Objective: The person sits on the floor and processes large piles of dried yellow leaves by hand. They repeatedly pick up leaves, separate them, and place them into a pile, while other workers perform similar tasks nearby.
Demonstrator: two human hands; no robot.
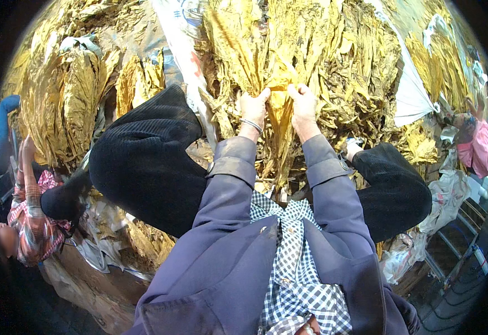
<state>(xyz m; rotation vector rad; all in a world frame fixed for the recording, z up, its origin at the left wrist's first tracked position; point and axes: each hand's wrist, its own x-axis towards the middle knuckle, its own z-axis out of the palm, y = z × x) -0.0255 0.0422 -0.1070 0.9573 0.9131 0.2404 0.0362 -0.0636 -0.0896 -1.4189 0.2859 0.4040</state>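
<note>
A yellow dried leaf, which looks like tobacco (pixel 280 104), hangs between my two hands over the pile. My left hand (pixel 253 108), with a metal bangle at its wrist, pinches the leaf's left edge between thumb and fingers. Opposite it, my right hand (pixel 303 102) pinches the right edge, level with the left. Beyond and around both hands spreads a thick heap of dried leaves (pixel 353 63), yellow on top and browner lower down. The tips of some fingers are hidden in the leaf.
White woven sacking (pixel 185 63) runs along the heap's left side, and a white cloth (pixel 411 100) lies at its right. A large leaf bundle (pixel 76 104) stands at left. Co-workers sit at far left (pixel 38 217) and far right (pixel 478 146). A metal frame (pixel 453 243) is at lower right.
</note>
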